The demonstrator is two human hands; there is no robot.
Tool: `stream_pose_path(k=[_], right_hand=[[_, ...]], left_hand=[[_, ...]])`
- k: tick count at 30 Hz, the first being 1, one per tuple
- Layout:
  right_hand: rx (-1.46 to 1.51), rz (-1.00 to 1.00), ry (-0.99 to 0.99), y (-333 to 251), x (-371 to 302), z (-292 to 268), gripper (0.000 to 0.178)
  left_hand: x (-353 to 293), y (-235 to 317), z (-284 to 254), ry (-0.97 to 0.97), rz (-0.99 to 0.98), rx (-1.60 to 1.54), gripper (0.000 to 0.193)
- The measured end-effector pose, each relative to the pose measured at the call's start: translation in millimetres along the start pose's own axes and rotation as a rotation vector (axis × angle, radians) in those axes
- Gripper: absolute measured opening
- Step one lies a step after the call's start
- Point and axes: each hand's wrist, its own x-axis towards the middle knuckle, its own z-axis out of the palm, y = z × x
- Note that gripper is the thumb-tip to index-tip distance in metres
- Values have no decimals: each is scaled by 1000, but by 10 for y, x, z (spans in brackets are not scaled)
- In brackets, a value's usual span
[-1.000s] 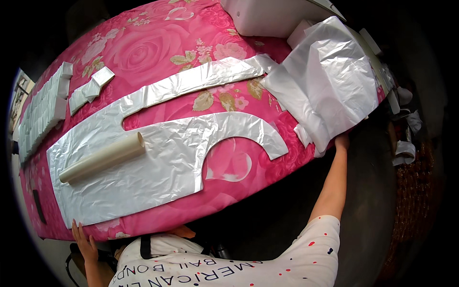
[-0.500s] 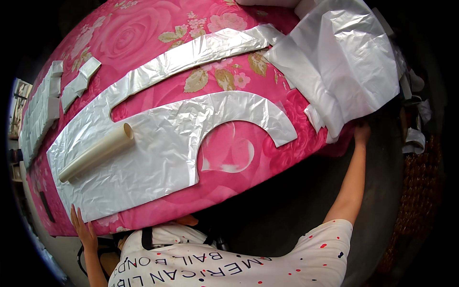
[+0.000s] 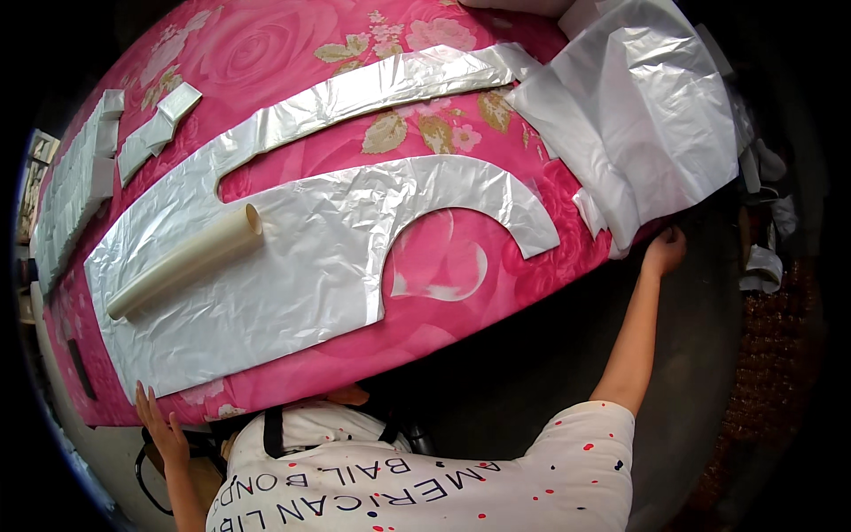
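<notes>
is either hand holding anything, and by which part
The left hand lies open at the near edge of the pink cloth, gripping nothing visible. The right hand is curled near the cloth's right end; any grip cannot be told.

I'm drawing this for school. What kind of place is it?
Perhaps a small workroom: a silvery plastic sheet, a pale tube and white bundles lie on a flowered pink cloth.

The top edge cuts off a white container. At right, the grip of the right hand is indistinct.
</notes>
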Motion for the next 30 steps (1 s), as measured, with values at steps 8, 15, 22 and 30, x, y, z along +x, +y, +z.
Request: stream_pose_path(k=[8,15,22,30], right_hand=[[642,-688,-744,-1828,-1336,-1153,26],[524,-680,-832,-1849,-1386,-1026,23],[26,-871,-1038,-1635,-1355,-1175,10],[-780,-450,-1359,-1479,-1520,-1506,22]], left_hand=[[129,-106,21,48,12,-57,56],[153,-344,191,157,47,-122,59],[3,-493,320,172,46,-182,58],[-51,-737,380,224,25,-200,55]])
